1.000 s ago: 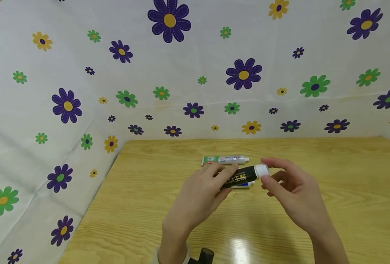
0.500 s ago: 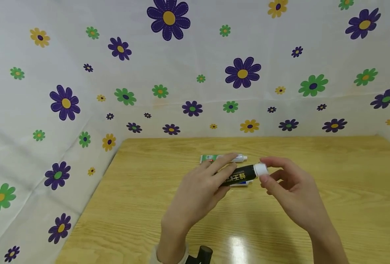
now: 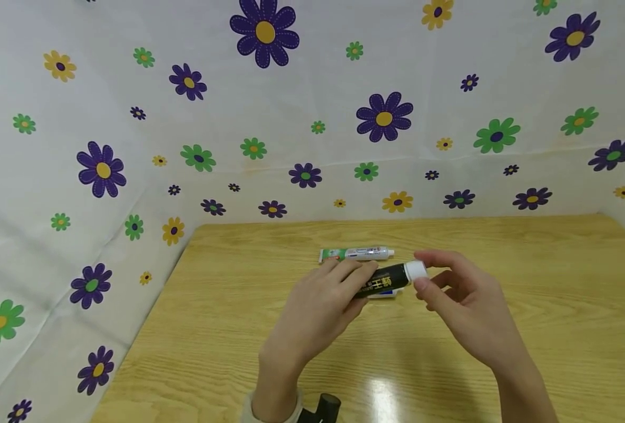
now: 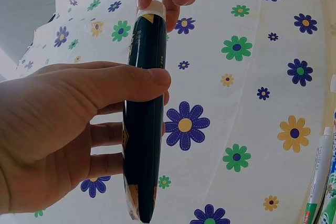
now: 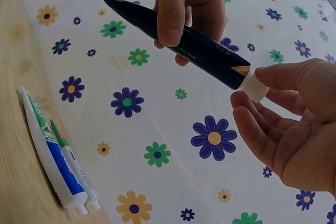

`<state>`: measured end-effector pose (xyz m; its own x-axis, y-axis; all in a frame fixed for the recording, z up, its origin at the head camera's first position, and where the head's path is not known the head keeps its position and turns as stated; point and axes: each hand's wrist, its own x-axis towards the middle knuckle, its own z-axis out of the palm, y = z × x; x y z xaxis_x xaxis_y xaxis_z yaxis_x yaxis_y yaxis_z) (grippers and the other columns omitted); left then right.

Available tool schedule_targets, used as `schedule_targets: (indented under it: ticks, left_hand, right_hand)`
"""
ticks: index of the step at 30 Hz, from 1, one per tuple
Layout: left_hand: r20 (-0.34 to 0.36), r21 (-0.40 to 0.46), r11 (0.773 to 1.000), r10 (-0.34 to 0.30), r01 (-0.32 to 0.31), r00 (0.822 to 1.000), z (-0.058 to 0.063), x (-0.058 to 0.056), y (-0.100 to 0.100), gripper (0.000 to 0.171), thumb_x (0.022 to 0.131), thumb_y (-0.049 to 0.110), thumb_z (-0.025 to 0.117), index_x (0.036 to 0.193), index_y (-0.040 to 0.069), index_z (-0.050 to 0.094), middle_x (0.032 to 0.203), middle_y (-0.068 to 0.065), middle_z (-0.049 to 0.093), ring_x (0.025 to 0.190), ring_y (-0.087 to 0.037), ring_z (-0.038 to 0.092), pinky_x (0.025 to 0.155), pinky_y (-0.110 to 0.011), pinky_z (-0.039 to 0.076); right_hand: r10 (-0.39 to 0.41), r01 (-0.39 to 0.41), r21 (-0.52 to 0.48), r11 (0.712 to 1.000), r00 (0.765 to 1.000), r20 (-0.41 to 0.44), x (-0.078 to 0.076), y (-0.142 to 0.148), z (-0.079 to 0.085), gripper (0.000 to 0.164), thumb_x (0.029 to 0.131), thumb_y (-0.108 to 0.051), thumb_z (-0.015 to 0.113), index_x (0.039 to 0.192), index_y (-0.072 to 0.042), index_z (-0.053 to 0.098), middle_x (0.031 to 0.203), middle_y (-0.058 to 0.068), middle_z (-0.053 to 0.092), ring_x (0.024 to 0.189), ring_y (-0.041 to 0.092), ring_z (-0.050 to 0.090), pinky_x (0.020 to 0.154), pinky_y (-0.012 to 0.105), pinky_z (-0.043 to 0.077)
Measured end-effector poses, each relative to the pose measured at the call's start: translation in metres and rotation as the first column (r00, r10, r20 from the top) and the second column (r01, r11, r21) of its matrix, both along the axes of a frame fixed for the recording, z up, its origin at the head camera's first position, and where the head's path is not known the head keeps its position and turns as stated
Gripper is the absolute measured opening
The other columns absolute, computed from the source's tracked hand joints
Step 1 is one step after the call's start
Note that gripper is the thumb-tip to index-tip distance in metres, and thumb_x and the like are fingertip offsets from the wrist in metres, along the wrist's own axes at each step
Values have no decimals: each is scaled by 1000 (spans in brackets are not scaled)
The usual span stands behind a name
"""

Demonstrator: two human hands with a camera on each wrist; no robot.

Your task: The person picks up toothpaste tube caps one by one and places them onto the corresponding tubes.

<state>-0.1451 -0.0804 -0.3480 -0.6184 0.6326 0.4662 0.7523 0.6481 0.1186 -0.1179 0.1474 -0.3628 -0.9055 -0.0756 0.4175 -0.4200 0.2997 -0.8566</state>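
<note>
My left hand (image 3: 317, 311) grips a black toothpaste tube (image 3: 388, 279) with gold lettering around its body, holding it above the table. The tube's white cap (image 3: 415, 271) points right, and my right hand (image 3: 468, 305) pinches it between thumb and fingertips. In the left wrist view the thumb lies across the dark tube (image 4: 144, 124), with fingers behind it. The right wrist view has the cap (image 5: 254, 84) seated on the tube's end, between the right thumb and fingers. Behind the hands lies a green and white toothpaste tube (image 3: 360, 254).
A blue and white tube (image 3: 386, 294) lies on the wooden table (image 3: 227, 276), mostly hidden under the held one. Both lying tubes sit side by side in the right wrist view. A flower-print sheet (image 3: 333, 88) hangs behind and at the left.
My left index finger has lifted and come back down onto the tube. Both hands keep their hold on tube and cap; the head view has shifted slightly.
</note>
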Motion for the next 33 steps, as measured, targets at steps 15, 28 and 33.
schedule_targets:
  ticks: [15,28,33]
  left_hand:
    - [-33,-28,1000,9,-10,999,1,1,0,46,86,16,79,130,14,64,123,0,66,116,-21,62,105,-38,46]
    - [-11,-7,1000,22,-22,1000,-2,-2,0,45,84,12,80,127,14,65,119,-1,66,110,-23,63,95,-37,53]
    - [-6,-10,1000,24,-24,1000,-1,-1,0,46,85,12,80,128,15,65,117,-1,66,108,-22,63,93,-37,53]
  right_hand:
    - [-42,39,66,997,998,44,-2,1,-2,23,95,-8,68,117,-6,64,93,5,67,72,13,64,61,26,56]
    - [47,-50,68,996,998,42,-2,13,-1,49,92,-2,69,137,-13,54,117,5,60,83,12,67,65,26,55]
    - [69,-64,76,995,996,-53,-2,15,-2,48,87,8,70,129,-13,59,119,-4,61,87,8,67,68,24,55]
